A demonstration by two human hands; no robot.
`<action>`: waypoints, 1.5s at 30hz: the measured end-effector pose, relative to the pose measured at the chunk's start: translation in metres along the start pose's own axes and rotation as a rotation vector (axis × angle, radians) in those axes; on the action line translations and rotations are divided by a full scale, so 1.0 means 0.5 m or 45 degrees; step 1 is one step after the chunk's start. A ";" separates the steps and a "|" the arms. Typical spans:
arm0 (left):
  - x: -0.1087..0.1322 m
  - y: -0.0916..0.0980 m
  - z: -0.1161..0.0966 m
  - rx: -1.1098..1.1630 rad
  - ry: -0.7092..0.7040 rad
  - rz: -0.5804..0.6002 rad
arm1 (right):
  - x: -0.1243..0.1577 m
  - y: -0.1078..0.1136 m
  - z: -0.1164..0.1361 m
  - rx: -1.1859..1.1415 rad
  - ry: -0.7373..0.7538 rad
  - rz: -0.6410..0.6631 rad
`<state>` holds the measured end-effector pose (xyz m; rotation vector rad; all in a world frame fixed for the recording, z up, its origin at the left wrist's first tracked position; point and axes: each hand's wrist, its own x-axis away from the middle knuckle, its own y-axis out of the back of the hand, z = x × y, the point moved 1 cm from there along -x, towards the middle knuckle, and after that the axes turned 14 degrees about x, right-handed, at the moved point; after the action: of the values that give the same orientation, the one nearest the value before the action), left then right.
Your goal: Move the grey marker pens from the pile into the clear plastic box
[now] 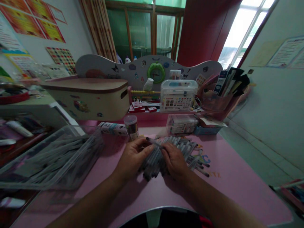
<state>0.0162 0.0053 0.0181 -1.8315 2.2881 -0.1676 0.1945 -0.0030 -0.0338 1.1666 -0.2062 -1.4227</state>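
One grey pen is held above the middle of the pink tabletop, pinched at one end by the fingers of the right hand, its long axis running crosswise with the dark tip toward the left hand. The left fingers are curled narrowly just beside that tip, though whether it is gripped cannot be told. Directly below both hands a loose pile of pens is spread toward the right edge, while a clear bin is set at the left edge.
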 end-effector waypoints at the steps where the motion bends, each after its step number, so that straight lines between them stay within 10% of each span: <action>1: 0.005 -0.010 0.012 0.089 -0.001 -0.009 | 0.002 0.002 0.007 -0.046 0.005 0.039; 10: 0.015 -0.019 0.085 0.299 0.030 -0.110 | 0.003 0.012 0.038 -0.528 0.036 0.270; 19: 0.028 -0.001 0.047 0.077 -0.114 -0.079 | 0.005 0.004 0.055 -0.850 -0.109 0.318; 45: 0.020 -0.013 0.064 0.373 0.182 -0.164 | 0.022 -0.042 0.043 -1.459 -0.463 0.517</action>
<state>0.0274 -0.0047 -0.0125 -1.8611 2.0966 -0.6364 0.1679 -0.0171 -0.0441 -0.0791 0.1247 -1.0802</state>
